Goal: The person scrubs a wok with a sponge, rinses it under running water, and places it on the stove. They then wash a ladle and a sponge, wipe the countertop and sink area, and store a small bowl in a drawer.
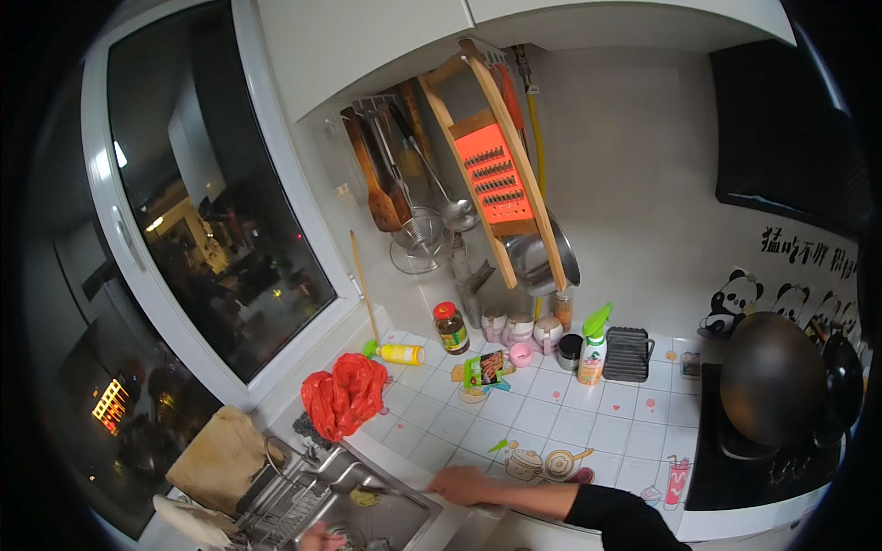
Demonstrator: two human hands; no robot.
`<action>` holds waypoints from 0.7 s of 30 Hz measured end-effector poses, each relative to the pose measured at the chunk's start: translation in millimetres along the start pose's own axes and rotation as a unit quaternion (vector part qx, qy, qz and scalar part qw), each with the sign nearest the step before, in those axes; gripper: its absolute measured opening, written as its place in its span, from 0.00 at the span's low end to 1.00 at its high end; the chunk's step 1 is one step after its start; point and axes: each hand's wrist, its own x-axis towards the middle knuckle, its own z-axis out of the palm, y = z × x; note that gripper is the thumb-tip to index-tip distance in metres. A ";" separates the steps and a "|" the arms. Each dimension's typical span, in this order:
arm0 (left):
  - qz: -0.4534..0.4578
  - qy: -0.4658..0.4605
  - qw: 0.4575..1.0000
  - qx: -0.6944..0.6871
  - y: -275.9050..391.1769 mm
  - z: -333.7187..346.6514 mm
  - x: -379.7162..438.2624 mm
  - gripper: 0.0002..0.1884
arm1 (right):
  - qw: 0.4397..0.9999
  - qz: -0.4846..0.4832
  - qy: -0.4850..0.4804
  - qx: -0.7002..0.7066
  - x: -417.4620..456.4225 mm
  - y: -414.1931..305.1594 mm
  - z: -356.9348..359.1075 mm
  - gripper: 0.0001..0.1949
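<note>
My right hand reaches over the white front edge of the counter, just right of the stainless steel sink. Its fingers are bent downward, and whether they hold anything is hidden. Below the wrist a pale, translucent thing shows in part. My left hand is blurred and cut off by the bottom edge of the picture, low over the sink. Beside it lies something pink, close to the round drain. A yellowish-green scrap rests in the basin.
A red plastic bag sits at the sink's back corner. A wire rack and a cutting board stand left. Behind are a red-lidded jar and a spray bottle. A wood-framed grater hangs above; a wok stands right.
</note>
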 end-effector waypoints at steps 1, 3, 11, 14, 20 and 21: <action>-0.058 0.090 0.939 0.326 -19.7 -3.7 18.5 0.30 | 0.999 0.015 0.004 -0.049 0.5 10.4 -3.9 0.18; 0.024 0.083 0.911 0.402 -62.1 -10.3 37.1 0.32 | 0.995 -0.049 -0.057 0.061 -19.4 9.8 -24.9 0.18; 0.023 0.092 0.994 0.046 -27.5 0.0 6.0 0.22 | 0.921 -0.079 -0.003 0.381 -170.9 -33.6 -184.0 0.20; 0.012 0.068 0.992 -0.107 -14.3 17.9 22.1 0.23 | 0.846 -0.284 0.213 0.397 -214.7 -16.7 -225.0 0.22; -0.070 0.112 0.983 -0.124 -41.7 4.7 11.0 0.27 | 0.781 -0.152 0.566 0.215 -188.9 -110.3 -301.7 0.20; -0.073 0.109 0.988 -0.085 1.3 11.4 0.9 0.27 | 0.778 -0.139 0.584 0.188 -180.5 -112.2 -314.3 0.19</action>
